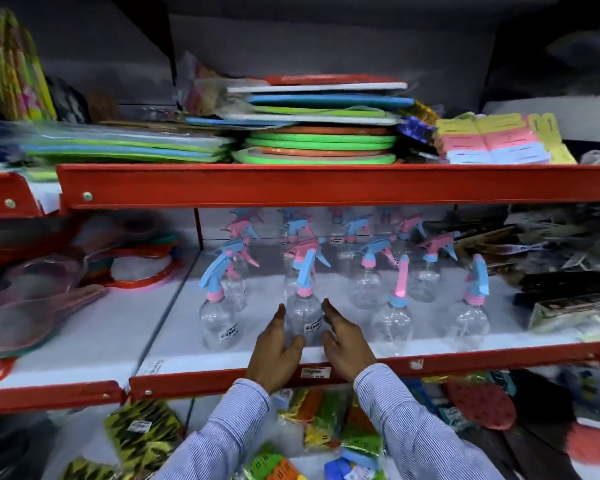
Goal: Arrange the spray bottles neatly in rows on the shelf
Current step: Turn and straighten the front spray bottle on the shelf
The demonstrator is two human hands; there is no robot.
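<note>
The clear spray bottle (pixel 303 318) stands upright near the shelf's (pixel 222 356) front edge, second from the left corner in the front row. It sits directly between the left hand (pixel 274 355) and right hand (pixel 343 348), both open-fingered beside it, equally near; contact unclear

Your left hand (pixel 274 351) and right hand (pixel 343 348) flank a clear spray bottle (pixel 303 317) in the front row on the white shelf (pixel 257 358), fingers spread, thumbs near its base; whether they touch is unclear.
</note>
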